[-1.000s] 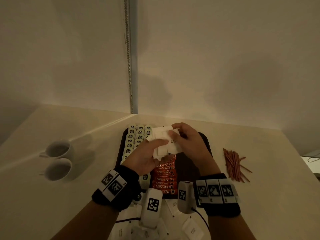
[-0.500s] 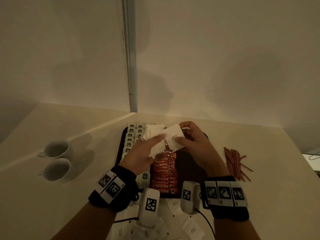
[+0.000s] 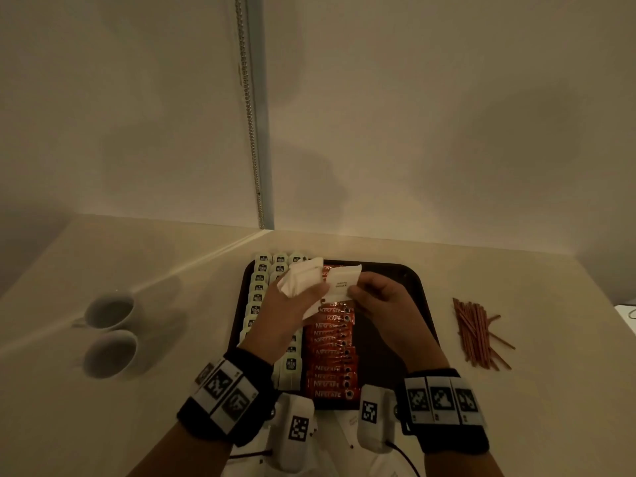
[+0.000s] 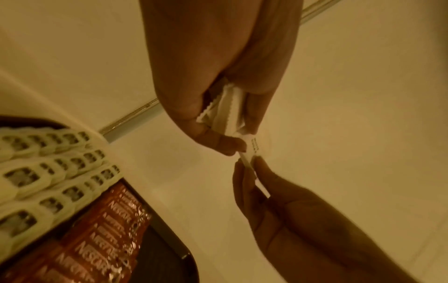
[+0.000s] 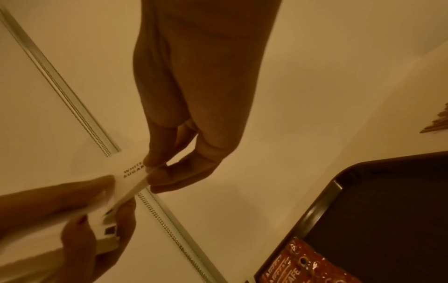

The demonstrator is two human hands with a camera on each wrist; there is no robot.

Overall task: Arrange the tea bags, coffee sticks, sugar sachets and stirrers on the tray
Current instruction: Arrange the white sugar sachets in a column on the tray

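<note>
Above the dark tray (image 3: pixel 418 297) my left hand (image 3: pixel 292 304) grips a bundle of white sugar sachets (image 3: pixel 301 278), seen edge-on between thumb and fingers (image 4: pixel 227 111). My right hand (image 3: pixel 375 294) pinches one white sugar sachet (image 3: pixel 344 282) by its edge (image 5: pixel 135 172); the left thumb also touches it. On the tray lie rows of pale tea bags (image 3: pixel 261 280) at the left and red coffee sticks (image 3: pixel 332 356) in the middle. Brown stirrers (image 3: pixel 476 333) lie in a loose pile on the table right of the tray.
Two white cups (image 3: pixel 110 333) stand on the table at the left. More white sachets (image 3: pixel 347 423) lie on the table near the tray's front edge, partly hidden by my wrists. The tray's right part (image 5: pixel 387 220) is bare. A wall with a metal strip (image 3: pixel 251 115) rises behind.
My right hand has drawn a single sachet rightwards out of the bundle in the left hand; the hands have spread slightly apart above the tray's far end.
</note>
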